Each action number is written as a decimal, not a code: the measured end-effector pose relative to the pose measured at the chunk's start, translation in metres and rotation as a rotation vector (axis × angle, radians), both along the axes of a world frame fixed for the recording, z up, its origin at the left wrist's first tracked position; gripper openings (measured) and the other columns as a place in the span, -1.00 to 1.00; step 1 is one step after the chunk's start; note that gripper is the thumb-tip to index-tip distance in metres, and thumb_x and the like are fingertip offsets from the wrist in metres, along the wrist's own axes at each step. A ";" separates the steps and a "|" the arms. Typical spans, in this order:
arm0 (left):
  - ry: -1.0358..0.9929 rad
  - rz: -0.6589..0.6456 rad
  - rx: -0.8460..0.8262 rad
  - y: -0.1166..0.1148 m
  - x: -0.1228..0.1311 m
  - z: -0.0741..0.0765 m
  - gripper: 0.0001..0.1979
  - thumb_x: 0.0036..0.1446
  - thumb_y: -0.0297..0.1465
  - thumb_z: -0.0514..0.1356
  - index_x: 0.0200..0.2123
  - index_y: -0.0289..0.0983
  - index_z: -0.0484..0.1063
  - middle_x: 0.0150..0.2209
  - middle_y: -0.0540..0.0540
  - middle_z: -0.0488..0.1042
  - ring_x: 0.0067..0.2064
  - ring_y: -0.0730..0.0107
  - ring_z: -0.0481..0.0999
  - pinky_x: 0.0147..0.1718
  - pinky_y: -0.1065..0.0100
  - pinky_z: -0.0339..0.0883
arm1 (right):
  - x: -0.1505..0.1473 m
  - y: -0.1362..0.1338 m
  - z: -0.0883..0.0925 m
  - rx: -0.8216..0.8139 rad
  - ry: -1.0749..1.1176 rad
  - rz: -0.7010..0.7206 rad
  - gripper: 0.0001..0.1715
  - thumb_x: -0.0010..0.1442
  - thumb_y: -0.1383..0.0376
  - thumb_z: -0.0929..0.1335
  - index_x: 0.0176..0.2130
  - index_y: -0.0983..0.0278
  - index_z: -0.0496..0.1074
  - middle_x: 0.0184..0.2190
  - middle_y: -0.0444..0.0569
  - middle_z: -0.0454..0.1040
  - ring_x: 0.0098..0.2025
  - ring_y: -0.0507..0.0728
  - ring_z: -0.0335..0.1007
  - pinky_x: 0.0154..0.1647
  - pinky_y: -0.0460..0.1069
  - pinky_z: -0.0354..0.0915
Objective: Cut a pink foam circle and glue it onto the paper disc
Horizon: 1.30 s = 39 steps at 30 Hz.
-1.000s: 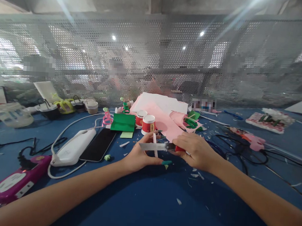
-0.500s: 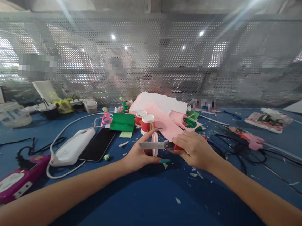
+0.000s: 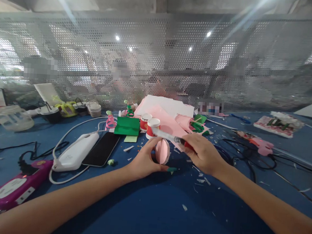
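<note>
Between the thumb and fingers of my left hand [image 3: 144, 160] is a small round pink disc [image 3: 162, 151], standing on edge with its pink face turned partly toward me and a pale rim. My right hand [image 3: 203, 152] is closed round the red handle of a utility knife [image 3: 167, 136]. Its silver blade points left, above the disc and apart from it, and is slightly blurred. Behind the blade stand two red and white cups [image 3: 153, 126]. Pink foam sheets [image 3: 168, 123] lie just beyond my hands.
Left of my hands are a black phone [image 3: 101, 149], a white power bank [image 3: 76, 152] with its cable, and a purple power strip [image 3: 20, 186]. Green sheets [image 3: 127, 126] lie beside the cups. On the right, a pink glue gun [image 3: 262, 145] rests among dark cables; white scraps [image 3: 201, 180] litter the blue table.
The knife blade has lifted up and away from the disc, with my right hand shifting slightly right. In my left hand the disc has turned to show more of its pink face.
</note>
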<state>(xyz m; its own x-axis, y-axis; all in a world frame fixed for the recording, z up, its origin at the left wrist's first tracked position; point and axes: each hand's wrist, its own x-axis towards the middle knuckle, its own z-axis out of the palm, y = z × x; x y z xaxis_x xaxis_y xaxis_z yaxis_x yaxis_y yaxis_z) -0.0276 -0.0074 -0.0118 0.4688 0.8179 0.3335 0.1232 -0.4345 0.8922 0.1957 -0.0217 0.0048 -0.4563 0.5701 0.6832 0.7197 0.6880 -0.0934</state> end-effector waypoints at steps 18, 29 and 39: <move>0.312 0.378 0.518 -0.013 0.000 0.006 -0.18 -0.19 -0.34 0.39 0.12 -0.16 0.06 0.10 -0.19 0.27 0.15 0.06 0.26 0.10 0.04 0.14 | 0.027 0.028 -0.021 -0.104 0.108 -0.805 -0.66 0.18 0.28 0.19 -0.15 0.52 0.24 -0.24 0.44 0.34 -0.22 0.40 0.35 -0.30 0.15 0.25; 0.257 0.399 0.436 -0.007 -0.003 0.001 -0.07 -0.17 -0.38 0.38 0.21 -0.15 -0.07 0.22 -0.22 0.13 0.23 0.04 0.14 0.16 0.03 0.08 | 0.036 0.030 -0.004 -0.209 0.857 -0.287 -0.58 0.20 -0.07 0.19 -0.46 0.18 0.22 -0.69 -0.19 0.24 -0.68 0.02 0.16 -0.62 -0.04 0.12; 0.146 0.205 0.427 -0.011 -0.001 0.006 -0.26 -0.02 -0.43 0.25 0.19 -0.15 -0.05 0.19 -0.22 0.10 0.19 0.11 0.20 -0.04 0.20 0.36 | 0.037 0.038 -0.008 -0.410 1.236 -0.035 -0.55 0.07 -0.07 0.32 -0.59 0.18 0.26 -0.81 -0.22 0.20 -0.84 0.01 0.08 -0.84 -0.05 0.05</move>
